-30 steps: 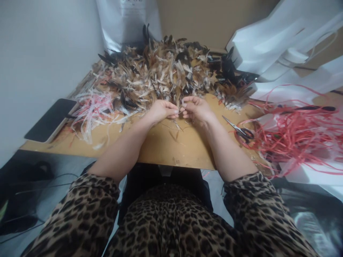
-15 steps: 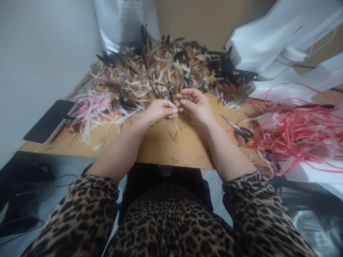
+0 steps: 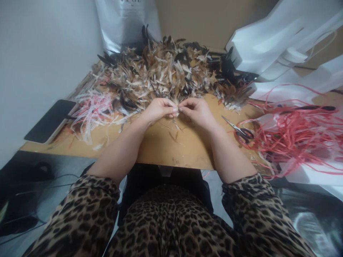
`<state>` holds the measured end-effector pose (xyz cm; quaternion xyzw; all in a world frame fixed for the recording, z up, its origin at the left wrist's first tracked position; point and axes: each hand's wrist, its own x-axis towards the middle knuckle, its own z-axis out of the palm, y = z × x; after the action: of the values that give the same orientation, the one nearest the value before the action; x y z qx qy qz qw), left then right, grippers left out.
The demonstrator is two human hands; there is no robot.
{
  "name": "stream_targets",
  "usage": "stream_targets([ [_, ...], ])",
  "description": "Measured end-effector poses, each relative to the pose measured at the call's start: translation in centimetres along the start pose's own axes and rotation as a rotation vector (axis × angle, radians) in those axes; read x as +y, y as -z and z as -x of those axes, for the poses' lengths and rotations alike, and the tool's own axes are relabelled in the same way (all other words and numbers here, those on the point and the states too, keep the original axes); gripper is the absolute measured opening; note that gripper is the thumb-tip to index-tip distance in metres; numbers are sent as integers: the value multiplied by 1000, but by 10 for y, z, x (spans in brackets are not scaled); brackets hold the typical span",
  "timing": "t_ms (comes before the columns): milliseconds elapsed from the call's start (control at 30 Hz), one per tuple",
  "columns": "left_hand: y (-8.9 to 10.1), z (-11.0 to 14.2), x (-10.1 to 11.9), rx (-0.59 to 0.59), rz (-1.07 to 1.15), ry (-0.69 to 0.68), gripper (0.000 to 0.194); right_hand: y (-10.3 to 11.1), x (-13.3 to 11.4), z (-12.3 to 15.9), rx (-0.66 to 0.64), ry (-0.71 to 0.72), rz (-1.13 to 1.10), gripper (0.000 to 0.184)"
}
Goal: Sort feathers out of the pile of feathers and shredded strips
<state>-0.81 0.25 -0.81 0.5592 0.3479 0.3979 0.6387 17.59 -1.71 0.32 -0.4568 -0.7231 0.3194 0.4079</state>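
Observation:
My left hand (image 3: 162, 109) is closed in a pinch on a small pale brown feather (image 3: 176, 101), its fluffy part pointing away from me. My right hand (image 3: 194, 110) meets it from the other side, thumb and forefinger pinched together at the feather's lower end. The fingertips hide most of what lies between them. Right behind both hands rises a big heap of brown, cream and black feathers (image 3: 166, 71). A few loose feather bits (image 3: 174, 135) lie on the wooden table (image 3: 174, 153) below my wrists.
Scissors (image 3: 238, 128) lie right of my right hand, beside a tangle of red and pink ribbon strips (image 3: 300, 132). White and pink strips (image 3: 92, 107) and a phone (image 3: 50, 121) are at the left. White foam pieces (image 3: 257, 39) stand at the back right, a white bag (image 3: 128, 25) behind the heap.
My right hand's fingers have come down and closed toward the left fingertips; before, they were raised and spread apart. My left hand has stayed in nearly the same place.

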Motion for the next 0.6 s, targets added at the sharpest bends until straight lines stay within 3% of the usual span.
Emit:
stream_targets([
  [167,-1,0,0,9,14,36,15,1,-3,0,4,46,152,14],
  [367,0,0,-1,22,7,18,15,2,2,-1,10,83,126,17],
  [600,-1,0,0,11,2,17,14,3,1,-1,-6,124,245,11],
])
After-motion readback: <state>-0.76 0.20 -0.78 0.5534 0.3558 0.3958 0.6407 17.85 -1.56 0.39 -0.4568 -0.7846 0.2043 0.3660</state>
